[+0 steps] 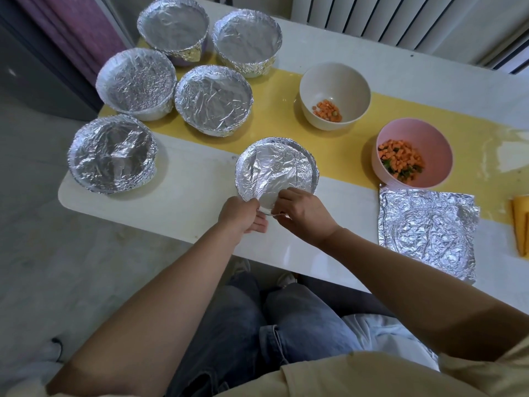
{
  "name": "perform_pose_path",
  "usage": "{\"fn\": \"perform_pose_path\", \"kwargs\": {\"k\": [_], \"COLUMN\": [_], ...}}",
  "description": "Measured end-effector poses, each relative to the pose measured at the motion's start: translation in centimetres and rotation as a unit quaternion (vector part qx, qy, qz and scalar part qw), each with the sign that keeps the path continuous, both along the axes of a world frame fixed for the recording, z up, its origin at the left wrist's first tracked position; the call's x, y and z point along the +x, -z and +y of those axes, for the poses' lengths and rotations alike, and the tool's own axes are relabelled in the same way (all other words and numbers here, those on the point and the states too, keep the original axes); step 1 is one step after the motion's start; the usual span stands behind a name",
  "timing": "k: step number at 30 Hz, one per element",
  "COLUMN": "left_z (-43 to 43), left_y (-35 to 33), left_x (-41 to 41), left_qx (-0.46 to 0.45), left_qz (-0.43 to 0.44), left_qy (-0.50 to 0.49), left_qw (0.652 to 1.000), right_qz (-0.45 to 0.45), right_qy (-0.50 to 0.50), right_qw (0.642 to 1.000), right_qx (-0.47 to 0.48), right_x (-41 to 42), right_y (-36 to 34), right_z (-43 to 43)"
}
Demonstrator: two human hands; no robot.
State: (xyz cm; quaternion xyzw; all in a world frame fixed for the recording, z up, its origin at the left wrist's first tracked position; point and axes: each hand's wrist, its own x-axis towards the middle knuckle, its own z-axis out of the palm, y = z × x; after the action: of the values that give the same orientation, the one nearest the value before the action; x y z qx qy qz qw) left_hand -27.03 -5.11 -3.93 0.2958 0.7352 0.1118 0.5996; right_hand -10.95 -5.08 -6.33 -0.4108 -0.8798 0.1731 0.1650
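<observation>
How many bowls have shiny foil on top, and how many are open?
Foil-covered bowls: 6
Open bowls: 2
Total: 8

Right edge cuts yellow object [520,224]; held bowl [276,167] contents hidden.

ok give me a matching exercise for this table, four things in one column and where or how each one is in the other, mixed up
Things
1. cream bowl
2. pink bowl
3. foil sheets
4. nearest foil-covered bowl

States
a. lying flat near the right of the table
b. pinched at its near rim by the left hand and right hand
c. holds a few carrot cubes
d. holds a heap of carrot and green bits

Pairs: 1-c, 2-d, 3-a, 4-b
</observation>
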Motion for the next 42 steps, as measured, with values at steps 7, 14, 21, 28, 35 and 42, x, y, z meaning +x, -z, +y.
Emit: {"fn": "perform_pose_path", "kwargs": {"k": [7, 14, 21, 28, 35, 42], "left_z": [-0.2, -0.1, 0.4, -0.3, -0.5, -0.3], "left_y": [-0.6, -0.6, -1.0, -0.5, -0.5, -0.8], "left_x": [-0.3, 0.3, -1.2, -0.4, -0.1, -0.4], "left_qx": [-0.020, 0.008, 0.020, 0.002, 0.016, 0.017], "left_qz": [-0.018, -0.035, -0.022, -0.007, -0.052, -0.073], "left_qy": [0.039, 0.044, 0.046, 0.011, -0.035, -0.018], "left_qw": [0.999, 0.998, 0.999, 1.000, 0.998, 0.997], "right_qz": [0.015, 0.029, 0.008, 0.022, 0.019, 0.018], "right_qy": [0.022, 0.041, 0.011, 0.029, 0.008, -0.010], "right_qw": [1.000, 0.999, 1.000, 0.999, 1.000, 1.000], "right_qx": [-0.004, -0.019, 0.007, 0.039, 0.009, 0.005], "right_x": [-0.2, -0.4, 1.2, -0.9, -1.0, 0.7], "right_y": [0.1, -0.2, -0.6, -0.4, -0.1, -0.3], "right_z": [-0.2, -0.2, -0.2, -0.1, -0.1, -0.1]}}
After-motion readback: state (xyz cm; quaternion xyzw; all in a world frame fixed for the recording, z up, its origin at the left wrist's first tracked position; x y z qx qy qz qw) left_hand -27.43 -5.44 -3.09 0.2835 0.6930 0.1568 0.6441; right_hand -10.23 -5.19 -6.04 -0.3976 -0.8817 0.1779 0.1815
